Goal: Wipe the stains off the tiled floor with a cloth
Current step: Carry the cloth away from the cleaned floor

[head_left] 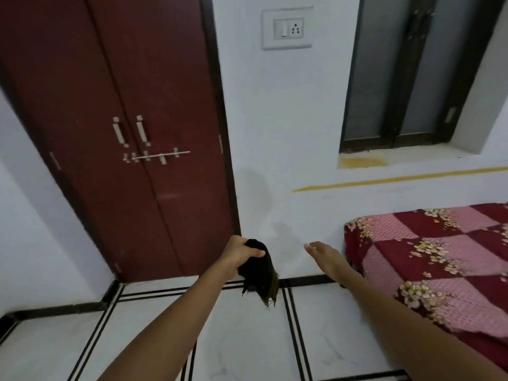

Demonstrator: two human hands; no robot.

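My left hand (242, 253) is held out in front of me, shut on a dark, bunched cloth (259, 273) whose frayed end hangs down in the air above the floor. My right hand (325, 255) reaches forward beside it, fingers apart and holding nothing. Below both arms lies the white tiled floor (338, 334) with black double lines between tiles. No distinct stain shows on the tiles from here.
A dark red double door (132, 138) with metal handles and a latch stands ahead on the left. A bed with a red and pink floral sheet (439, 262) fills the right side. A white wall with a switch plate (287, 28) and a window (412, 72) lies ahead.
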